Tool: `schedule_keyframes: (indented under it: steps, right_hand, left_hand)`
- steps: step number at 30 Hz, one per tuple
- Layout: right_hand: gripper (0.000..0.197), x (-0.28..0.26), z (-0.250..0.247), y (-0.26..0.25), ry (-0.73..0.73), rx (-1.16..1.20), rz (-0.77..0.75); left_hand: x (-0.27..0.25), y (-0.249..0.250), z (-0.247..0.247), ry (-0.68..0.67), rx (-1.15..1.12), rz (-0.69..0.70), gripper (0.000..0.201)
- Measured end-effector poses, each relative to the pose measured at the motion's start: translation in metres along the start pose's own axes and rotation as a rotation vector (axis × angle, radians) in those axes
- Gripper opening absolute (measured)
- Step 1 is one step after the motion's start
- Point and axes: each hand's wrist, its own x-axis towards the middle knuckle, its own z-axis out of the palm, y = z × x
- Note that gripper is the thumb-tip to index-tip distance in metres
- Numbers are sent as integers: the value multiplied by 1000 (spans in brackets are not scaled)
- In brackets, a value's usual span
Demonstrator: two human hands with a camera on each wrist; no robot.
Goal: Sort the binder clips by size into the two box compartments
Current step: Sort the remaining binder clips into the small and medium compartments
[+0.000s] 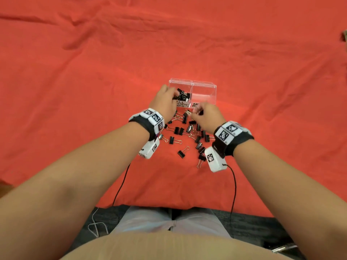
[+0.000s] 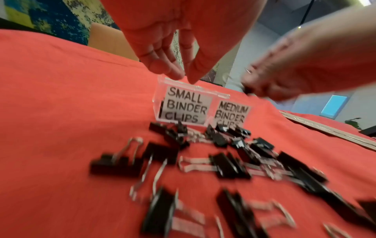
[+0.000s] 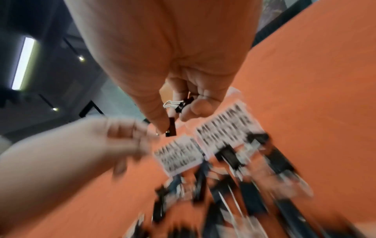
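Right hand [image 3: 179,103] around small binder clips [image 3: 181,105]

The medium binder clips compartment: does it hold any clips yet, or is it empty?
Empty, as far as the head view shows: the medium compartment shows only clear walls and red cloth, while the small compartment holds black clips.

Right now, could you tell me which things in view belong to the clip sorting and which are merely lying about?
Part of the job:
- clear box, its small compartment holding clips, its medium compartment bare
- loose binder clips
- left hand
- right hand, pinching small clips

Lying about:
- red cloth
- wrist-camera cables
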Motion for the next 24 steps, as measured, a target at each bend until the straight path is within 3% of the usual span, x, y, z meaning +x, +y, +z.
schedule_keyframes:
  steps: [4,10,13,16,20,24]
  right_hand:
    - [8,40,-15,-28,105,-54,-67]
    - [20,71,-4,-45,45,-219,-120]
    - [30,61,-14,-37,99,-94,-134]
    - [18,37,-25,-16,129,-53,-97]
    - [10,0,-14,30,24,-139,22]
    - [16,-24,8,66,24,-231,85]
  left_hand:
    - [-36,-21,22,-96,21,-9,18]
    - [-71,-41,45,-277,122,78,41]
    - [-75,-44,44,-271,134,93,44]
    - [-77,-47,41,-252,147,97,41]
    - [-79,-43,38,-264,155,133,25]
    - [-75,-29,42,-251,138,184,15]
